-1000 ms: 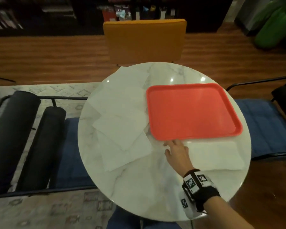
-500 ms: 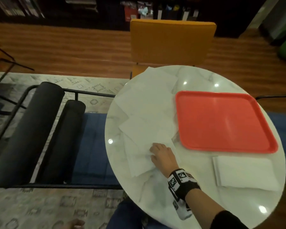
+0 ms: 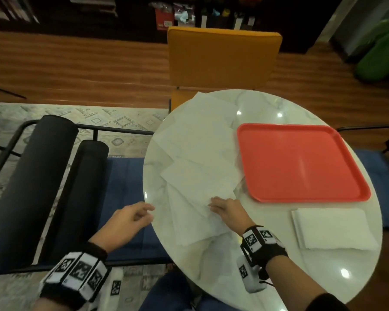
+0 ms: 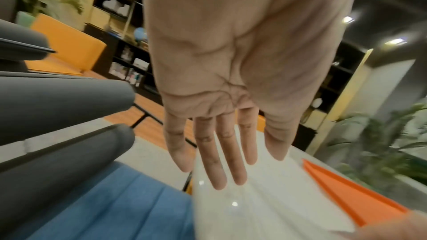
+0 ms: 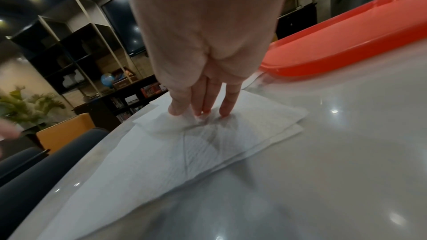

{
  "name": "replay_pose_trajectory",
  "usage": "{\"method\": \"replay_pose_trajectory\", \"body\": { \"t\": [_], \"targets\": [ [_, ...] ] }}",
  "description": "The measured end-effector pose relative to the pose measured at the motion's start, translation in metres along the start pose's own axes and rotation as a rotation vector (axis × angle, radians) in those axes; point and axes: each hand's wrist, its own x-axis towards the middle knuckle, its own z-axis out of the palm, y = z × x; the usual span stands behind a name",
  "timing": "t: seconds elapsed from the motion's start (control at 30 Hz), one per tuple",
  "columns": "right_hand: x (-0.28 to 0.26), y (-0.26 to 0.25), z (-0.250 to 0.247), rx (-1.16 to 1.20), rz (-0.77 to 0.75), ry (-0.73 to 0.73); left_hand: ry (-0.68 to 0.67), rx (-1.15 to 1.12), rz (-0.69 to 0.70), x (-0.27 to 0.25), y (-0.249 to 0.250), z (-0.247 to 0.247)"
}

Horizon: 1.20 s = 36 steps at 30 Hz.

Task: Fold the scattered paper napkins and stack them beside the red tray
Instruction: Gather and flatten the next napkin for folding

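Several unfolded white napkins lie overlapping on the left half of the round marble table. The red tray sits on the right half. A folded napkin lies just in front of the tray. My right hand presses straight fingertips onto the nearest napkin, wrinkling it. My left hand hovers at the table's left edge with relaxed fingers, holding nothing.
An orange chair stands behind the table. A bench with black bolsters and a blue cushion runs along the left. Another blue cushion is at the right.
My right hand went from the tray's front edge left onto the nearest napkin. My left hand has come up to the table's left edge. The view shifted left.
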Motion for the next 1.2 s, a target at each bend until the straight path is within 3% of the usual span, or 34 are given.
{"method": "replay_pose_trajectory", "body": {
  "t": [0.17, 0.27, 0.43, 0.53, 0.73, 0.87, 1.07, 1.2],
  "targets": [
    [0.0, -0.005, -0.009, 0.076, 0.06, 0.017, -0.097, 0.077, 0.124, 0.048, 0.056, 0.011],
    [0.001, -0.021, -0.021, 0.079, 0.046, 0.099, -0.103, 0.289, 0.269, 0.07, 0.077, 0.027],
    [-0.012, -0.063, -0.075, 0.201, -0.042, 0.367, 0.023, 0.555, 0.442, 0.092, 0.101, 0.029],
    [-0.012, -0.063, -0.11, 0.355, 0.015, 0.532, 0.114, 0.415, 0.478, 0.103, 0.103, 0.008],
    [0.007, -0.046, -0.145, 0.409, 0.057, 0.661, 0.198, -0.114, 0.467, 0.115, 0.119, -0.037],
    [0.006, -0.046, -0.148, 0.524, 0.049, 0.648, 0.088, -0.429, 0.388, 0.105, 0.134, -0.05],
    [-0.003, -0.041, -0.13, 0.621, 0.118, 0.565, -0.196, -0.579, 0.131, 0.088, 0.118, -0.048],
    [0.0, -0.023, -0.111, 0.651, 0.236, 0.396, -0.246, -0.534, -0.017, 0.092, 0.091, -0.031]
  ]
}}
